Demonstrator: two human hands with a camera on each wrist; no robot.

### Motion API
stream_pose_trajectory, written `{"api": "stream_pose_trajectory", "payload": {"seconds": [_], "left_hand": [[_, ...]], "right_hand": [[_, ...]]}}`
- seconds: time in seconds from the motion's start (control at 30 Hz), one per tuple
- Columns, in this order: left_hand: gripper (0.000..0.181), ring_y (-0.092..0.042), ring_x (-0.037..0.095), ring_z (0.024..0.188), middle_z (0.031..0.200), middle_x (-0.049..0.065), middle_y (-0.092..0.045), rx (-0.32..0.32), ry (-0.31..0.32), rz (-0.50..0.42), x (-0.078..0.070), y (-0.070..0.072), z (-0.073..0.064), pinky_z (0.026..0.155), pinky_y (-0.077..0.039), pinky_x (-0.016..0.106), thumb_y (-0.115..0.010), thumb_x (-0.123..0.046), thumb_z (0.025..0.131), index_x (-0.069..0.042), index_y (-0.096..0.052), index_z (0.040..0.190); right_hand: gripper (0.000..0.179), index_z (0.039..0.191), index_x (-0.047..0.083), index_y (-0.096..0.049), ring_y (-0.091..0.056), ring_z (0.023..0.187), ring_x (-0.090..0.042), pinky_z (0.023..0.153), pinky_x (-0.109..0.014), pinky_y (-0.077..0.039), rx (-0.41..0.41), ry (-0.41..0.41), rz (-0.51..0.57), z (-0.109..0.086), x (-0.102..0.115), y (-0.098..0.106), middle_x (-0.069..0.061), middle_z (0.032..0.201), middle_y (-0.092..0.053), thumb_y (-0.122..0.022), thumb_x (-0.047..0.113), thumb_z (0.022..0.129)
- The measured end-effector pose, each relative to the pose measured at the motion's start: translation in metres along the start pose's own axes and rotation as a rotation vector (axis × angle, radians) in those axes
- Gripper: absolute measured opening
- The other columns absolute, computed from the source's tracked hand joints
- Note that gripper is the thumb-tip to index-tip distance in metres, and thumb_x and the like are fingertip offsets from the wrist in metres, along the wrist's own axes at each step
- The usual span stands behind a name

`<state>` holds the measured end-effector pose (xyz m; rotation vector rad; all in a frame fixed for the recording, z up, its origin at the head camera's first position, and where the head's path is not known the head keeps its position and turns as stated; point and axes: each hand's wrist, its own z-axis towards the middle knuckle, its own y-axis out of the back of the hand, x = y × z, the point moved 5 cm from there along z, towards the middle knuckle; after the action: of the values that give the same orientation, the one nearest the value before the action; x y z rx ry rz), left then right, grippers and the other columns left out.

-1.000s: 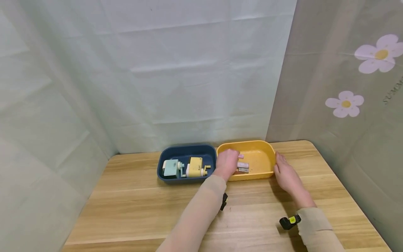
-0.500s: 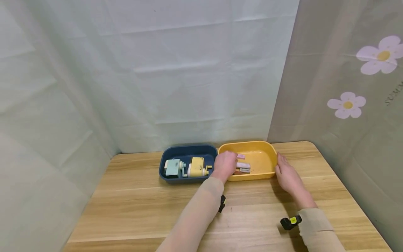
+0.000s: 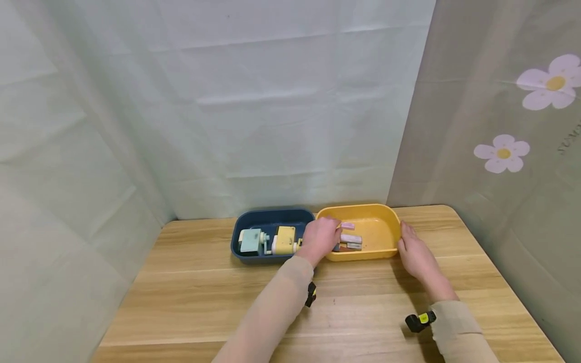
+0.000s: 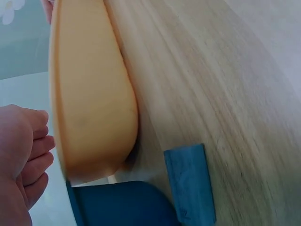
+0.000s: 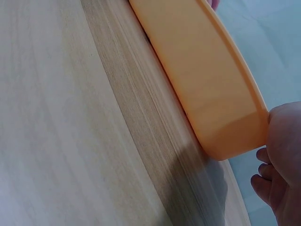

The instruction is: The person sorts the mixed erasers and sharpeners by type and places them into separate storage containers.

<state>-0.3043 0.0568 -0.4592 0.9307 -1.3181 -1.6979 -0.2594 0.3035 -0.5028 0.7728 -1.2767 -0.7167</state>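
In the head view my left hand (image 3: 320, 235) is over the left end of a yellow tray (image 3: 379, 253), fingers bent. The left wrist view shows the curled fingers beside the tray wall; their grip is unclear. My right hand (image 3: 415, 252) rests against the outer right end of the tray, fingers along its side. Inside the tray lie small bar-shaped pieces: a pink bar (image 3: 347, 226), a lilac bar (image 3: 351, 238), a grey bar (image 3: 354, 246), a brown one (image 3: 346, 249) and a dark one, partly covered by my left hand.
Beside the yellow tray stands a navy tray (image 3: 272, 212) with a light-blue crank pencil sharpener (image 3: 251, 241) and a yellow one (image 3: 284, 240). A blue block (image 4: 190, 183) lies on the wooden table (image 3: 195, 302). Fabric hangs behind and at both sides.
My left hand has drawn slightly left, uncovering more of the pink bar and a dark piece in the yellow tray. The right hand keeps its place on the tray end.
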Motion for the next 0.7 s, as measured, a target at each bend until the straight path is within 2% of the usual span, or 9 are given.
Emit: {"api": "stream_pose_trajectory", "payload": {"seconds": [0.13, 0.33, 0.47, 0.7], "left_hand": [[0.018, -0.067, 0.012, 0.075, 0.099, -0.005, -0.075, -0.046, -0.043, -0.002, 0.002, 0.007, -0.006, 0.059, -0.055, 0.029, -0.068, -0.034, 0.107, -0.022, -0.081, 0.113], [0.019, -0.070, 0.011, 0.083, 0.111, -0.006, -0.076, -0.086, -0.120, -0.002, 0.002, 0.023, -0.017, 0.062, -0.056, 0.026, -0.069, -0.033, 0.107, -0.022, -0.081, 0.116], [0.024, -0.074, 0.012, 0.097, 0.119, -0.006, -0.077, -0.102, -0.154, -0.005, 0.005, 0.031, -0.024, 0.075, -0.061, 0.027, -0.069, -0.034, 0.106, -0.021, -0.080, 0.123], [0.026, -0.073, 0.017, 0.115, 0.123, -0.001, -0.077, -0.145, -0.221, -0.030, 0.008, 0.042, -0.043, 0.093, -0.062, 0.034, -0.070, -0.032, 0.106, -0.017, -0.081, 0.125]], "right_hand": [[0.057, 0.160, -0.019, -0.020, -0.024, 0.154, -0.056, 0.126, -0.065, -0.022, -0.003, 0.006, -0.003, 0.000, 0.000, 0.000, -0.040, 0.165, -0.023, -0.033, 0.012, 0.114], [0.057, 0.160, -0.019, -0.022, -0.025, 0.154, -0.056, 0.125, -0.066, -0.022, -0.003, 0.005, -0.006, -0.001, -0.001, 0.000, -0.039, 0.165, -0.024, -0.033, 0.012, 0.114], [0.057, 0.160, -0.019, -0.022, -0.024, 0.154, -0.056, 0.125, -0.065, -0.022, 0.001, 0.002, -0.010, 0.000, -0.002, -0.001, -0.039, 0.166, -0.024, -0.032, 0.013, 0.114], [0.058, 0.160, -0.019, -0.021, -0.025, 0.153, -0.057, 0.125, -0.066, -0.023, 0.001, 0.003, -0.020, 0.000, -0.003, 0.000, -0.040, 0.165, -0.024, -0.032, 0.014, 0.114]]}}
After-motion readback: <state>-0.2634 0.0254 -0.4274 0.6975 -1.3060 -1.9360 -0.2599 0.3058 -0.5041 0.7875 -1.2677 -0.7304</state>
